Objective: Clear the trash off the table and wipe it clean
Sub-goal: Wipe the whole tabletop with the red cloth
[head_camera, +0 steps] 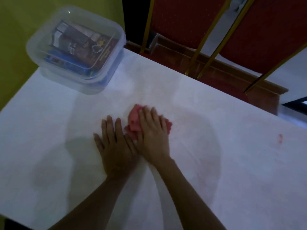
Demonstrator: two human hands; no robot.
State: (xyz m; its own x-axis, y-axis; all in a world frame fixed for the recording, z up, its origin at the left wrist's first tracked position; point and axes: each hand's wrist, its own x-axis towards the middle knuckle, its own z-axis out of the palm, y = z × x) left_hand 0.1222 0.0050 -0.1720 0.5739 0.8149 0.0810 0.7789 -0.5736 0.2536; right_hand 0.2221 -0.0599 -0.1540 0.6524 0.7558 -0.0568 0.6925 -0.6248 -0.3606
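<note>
A crumpled pink cloth lies on the white table near its middle. My right hand presses down on the cloth with fingers spread over it, covering most of it. My left hand lies flat on the table just left of the cloth, fingers apart, its thumb tucked under the right hand's edge. A clear plastic tub stands at the table's far left corner and holds several wrappers and packets.
A small red smear marks the table at the right. Red chairs with gold frames stand beyond the far edge. A yellow-green wall runs along the left.
</note>
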